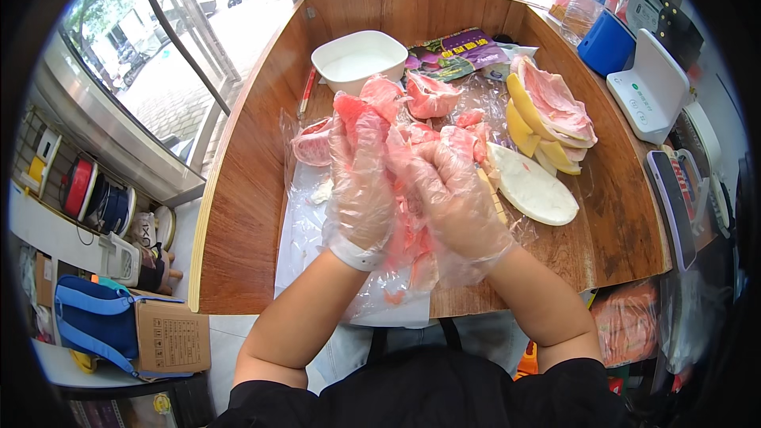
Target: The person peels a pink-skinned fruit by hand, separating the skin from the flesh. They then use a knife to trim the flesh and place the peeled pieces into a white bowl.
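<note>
Both hands wear clear plastic gloves. My left hand (361, 190) is closed on a piece of red pomelo flesh (358, 116). Close beside it, my right hand (455, 196) has its fingers curled at the fruit; whether it grips a piece is unclear. Peeled flesh and membrane (413, 232) lie below and between the hands, on plastic film over white paper (297, 232). A pomelo segment (313, 144) rests left of my left hand, and another chunk (431, 95) sits beyond the hands. To the right are stacked yellow rinds (553, 107) and an oval piece of white pith (532, 184).
A white bowl (359, 59) and a red pencil (307, 92) are at the back left. A purple printed bag (461, 53) lies behind the fruit. Raised wooden walls (250, 160) bound the desk. On the right ledge stand a blue speaker (606, 41), a white device (648, 86) and a phone (672, 208).
</note>
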The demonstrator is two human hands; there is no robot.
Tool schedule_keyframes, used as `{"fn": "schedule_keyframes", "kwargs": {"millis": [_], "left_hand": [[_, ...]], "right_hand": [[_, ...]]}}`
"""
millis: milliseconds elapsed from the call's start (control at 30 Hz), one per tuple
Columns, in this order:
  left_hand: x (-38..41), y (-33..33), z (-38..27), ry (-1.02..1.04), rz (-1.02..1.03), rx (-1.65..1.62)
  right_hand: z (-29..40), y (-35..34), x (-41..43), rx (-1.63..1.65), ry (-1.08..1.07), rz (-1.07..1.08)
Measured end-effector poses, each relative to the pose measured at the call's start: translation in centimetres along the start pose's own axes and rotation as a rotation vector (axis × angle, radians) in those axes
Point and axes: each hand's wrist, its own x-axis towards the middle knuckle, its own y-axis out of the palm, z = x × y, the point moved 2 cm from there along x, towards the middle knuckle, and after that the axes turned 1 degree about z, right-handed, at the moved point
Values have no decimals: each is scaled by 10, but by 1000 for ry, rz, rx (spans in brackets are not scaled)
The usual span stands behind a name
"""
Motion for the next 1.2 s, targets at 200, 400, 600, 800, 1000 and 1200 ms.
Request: {"fn": "schedule_keyframes", "kwargs": {"millis": [200,400,600,800,1000,1200], "left_hand": [[2,-1,-8,-35,1,-17],[0,9,-15,0,-25,-109],[1,4,-14,-25,63,-140],[0,10,-19,-88,61,-161],[5,2,-10,-40,4,-74],[1,7,-10,-101,155,-126]], "right_hand": [[-31,3,7,3,-38,-23],[-50,4,11,-28,-87,-41],[-39,-5,16,618,126,-2],[-27,-28,20,251,149,32],[-25,-26,18,240,-172,-270],[-31,-14,23,-3,-339,-138]]}}
